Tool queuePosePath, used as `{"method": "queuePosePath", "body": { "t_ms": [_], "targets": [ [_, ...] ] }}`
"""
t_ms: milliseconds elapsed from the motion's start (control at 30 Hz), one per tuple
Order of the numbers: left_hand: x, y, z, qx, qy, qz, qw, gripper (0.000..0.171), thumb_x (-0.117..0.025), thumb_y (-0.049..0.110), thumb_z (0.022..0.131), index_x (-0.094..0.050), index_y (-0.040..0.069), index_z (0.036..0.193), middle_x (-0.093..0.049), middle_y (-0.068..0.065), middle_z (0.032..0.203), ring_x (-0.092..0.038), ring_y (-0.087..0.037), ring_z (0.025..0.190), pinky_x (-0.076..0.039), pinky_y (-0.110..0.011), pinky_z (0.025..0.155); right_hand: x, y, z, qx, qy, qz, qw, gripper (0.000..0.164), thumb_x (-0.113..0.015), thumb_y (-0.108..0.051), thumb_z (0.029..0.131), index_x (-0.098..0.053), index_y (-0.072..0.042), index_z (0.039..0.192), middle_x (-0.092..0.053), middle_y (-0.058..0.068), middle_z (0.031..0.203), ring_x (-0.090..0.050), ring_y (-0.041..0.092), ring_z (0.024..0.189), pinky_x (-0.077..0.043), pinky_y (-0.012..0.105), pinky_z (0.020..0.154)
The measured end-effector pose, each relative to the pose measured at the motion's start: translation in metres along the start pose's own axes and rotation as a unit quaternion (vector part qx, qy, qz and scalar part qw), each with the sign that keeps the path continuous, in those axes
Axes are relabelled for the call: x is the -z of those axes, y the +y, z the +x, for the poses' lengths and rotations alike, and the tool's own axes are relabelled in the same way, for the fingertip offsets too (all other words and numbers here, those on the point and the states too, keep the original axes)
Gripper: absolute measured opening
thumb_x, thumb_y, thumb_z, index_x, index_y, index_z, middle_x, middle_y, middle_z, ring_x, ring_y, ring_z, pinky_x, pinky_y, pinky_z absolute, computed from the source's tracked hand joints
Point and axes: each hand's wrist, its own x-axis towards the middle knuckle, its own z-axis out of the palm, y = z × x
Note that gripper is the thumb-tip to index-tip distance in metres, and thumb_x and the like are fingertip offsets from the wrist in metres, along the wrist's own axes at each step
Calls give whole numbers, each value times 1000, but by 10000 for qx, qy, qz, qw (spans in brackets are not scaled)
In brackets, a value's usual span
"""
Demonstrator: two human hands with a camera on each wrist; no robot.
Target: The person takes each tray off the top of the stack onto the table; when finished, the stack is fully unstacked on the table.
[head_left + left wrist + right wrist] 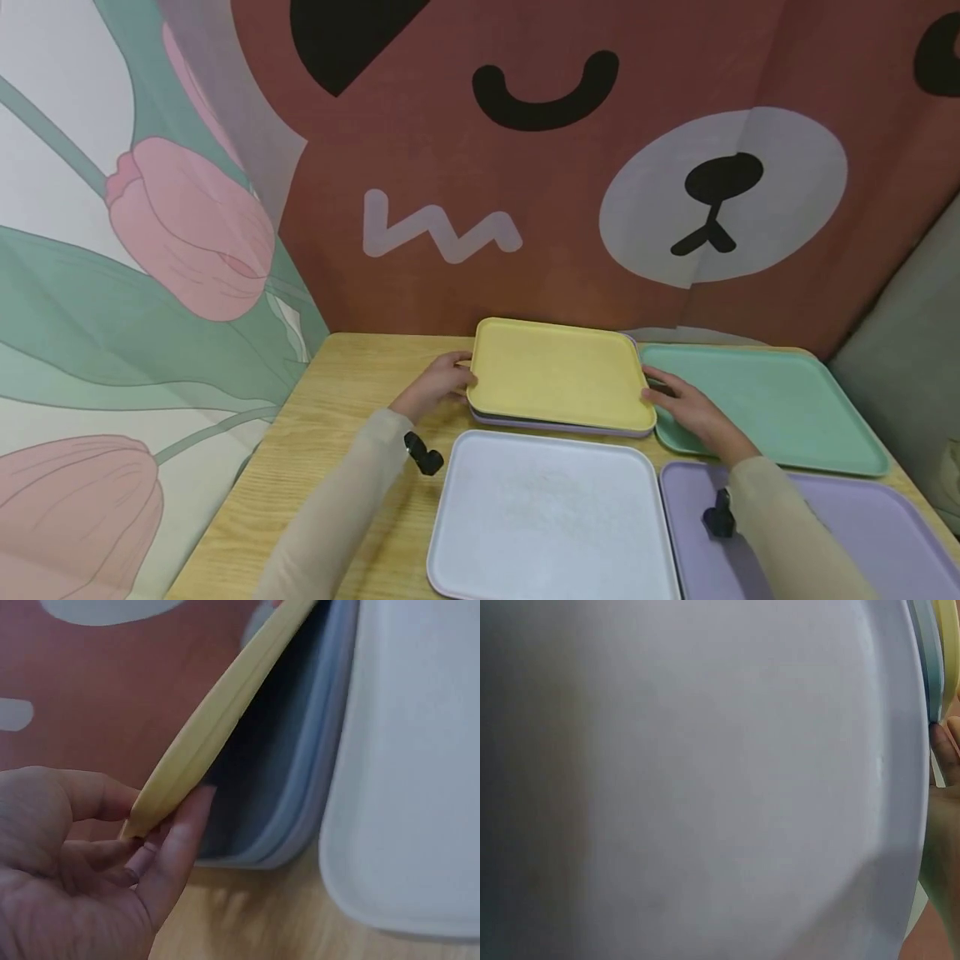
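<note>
Both hands hold a yellow tray [558,375] by its two short ends at the back of the table. My left hand [438,385] pinches the left end between thumb and fingers. In the left wrist view the yellow tray [191,750] is tilted, its near edge raised over a blue tray [281,802] that lies in a lavender one [330,742]. My right hand [693,415] grips the right end, thumb on the rim; the right wrist view catches only part of that hand [945,761] at its right border.
A white tray [555,517] lies in front of the stack on the wooden table [367,400]. To the right are a green tray [772,408] and, nearer, a purple tray [855,517] under the right forearm. A printed bear backdrop [555,200] stands directly behind.
</note>
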Motion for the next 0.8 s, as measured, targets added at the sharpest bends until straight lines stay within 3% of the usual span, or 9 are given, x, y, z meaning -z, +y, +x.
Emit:
{"method": "queuePosePath", "body": {
  "t_ms": [233, 500, 800],
  "targets": [
    [8, 1, -9, -104, -331, -465, 9983, 65, -57, 0, 97, -33, 7, 157, -64, -19, 116, -67, -23, 92, -61, -38, 74, 0, -3, -2, -44, 8, -12, 10000, 78, -54, -53, 102, -23, -15, 163, -15, 23, 167, -12, 50, 150, -18, 69, 116],
    [26, -4, -20, -127, -157, -766, 9969, 66, -56, -1, 99, -30, 6, 158, -57, -23, 129, -67, -27, 98, -61, -41, 76, 0, 0, -2, -53, 56, -10, 10000, 79, -61, -46, 100, -24, -14, 162, -17, 24, 166, -16, 49, 150, -19, 66, 117],
    [59, -19, -39, -278, -8, -760, 9967, 63, -52, -3, 101, -28, 3, 159, -59, -20, 122, -68, -21, 89, -60, -33, 67, -2, 0, -1, 48, 136, -49, 9999, 77, -65, -37, 100, -27, -9, 161, -21, 28, 163, -20, 51, 148, -19, 65, 117]
  ]
}}
